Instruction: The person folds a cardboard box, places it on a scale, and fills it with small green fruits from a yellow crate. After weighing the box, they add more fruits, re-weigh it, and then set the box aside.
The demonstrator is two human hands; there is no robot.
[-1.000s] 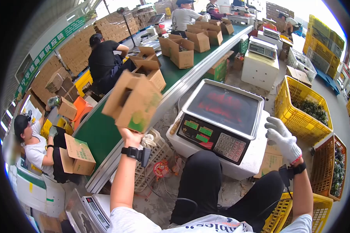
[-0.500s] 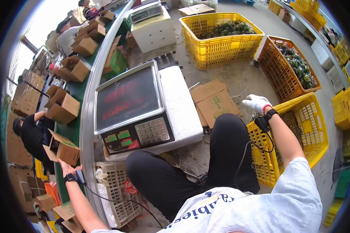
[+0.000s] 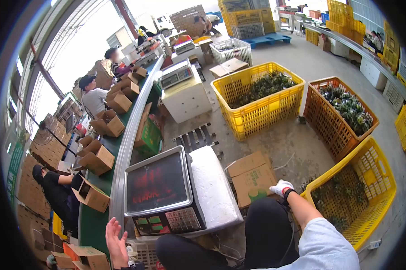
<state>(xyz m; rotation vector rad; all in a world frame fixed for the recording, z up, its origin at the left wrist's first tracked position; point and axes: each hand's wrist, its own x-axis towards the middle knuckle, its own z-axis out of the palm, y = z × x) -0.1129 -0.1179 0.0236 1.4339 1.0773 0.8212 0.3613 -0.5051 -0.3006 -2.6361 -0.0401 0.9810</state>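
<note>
My left hand (image 3: 116, 243) is bare and upright, with fingers apart and nothing in it, between the metal rail and the digital scale (image 3: 158, 184). The scale rests on a white foam block (image 3: 214, 189). My right hand (image 3: 281, 188) wears a white glove. It is above my knee, between the flattened cardboard (image 3: 253, 173) on the floor and the tilted yellow crate (image 3: 382, 198), which has some dark green produce inside. Its fingers point left and look loosely extended, and no object shows in them. Whether it touches the cardboard is unclear.
Open cartons (image 3: 97, 157) line the green conveyor (image 3: 94, 227) behind a metal rail (image 3: 137, 121). Several people work beyond it. Another yellow crate (image 3: 266, 108) and an orange crate (image 3: 333, 128) hold dark green produce. A second scale (image 3: 176, 74) stands ahead.
The view has tilted up, showing more of the hall. My left hand has moved away from the nearest carton toward the scale. My right hand has shifted left, closer to the cardboard.
</note>
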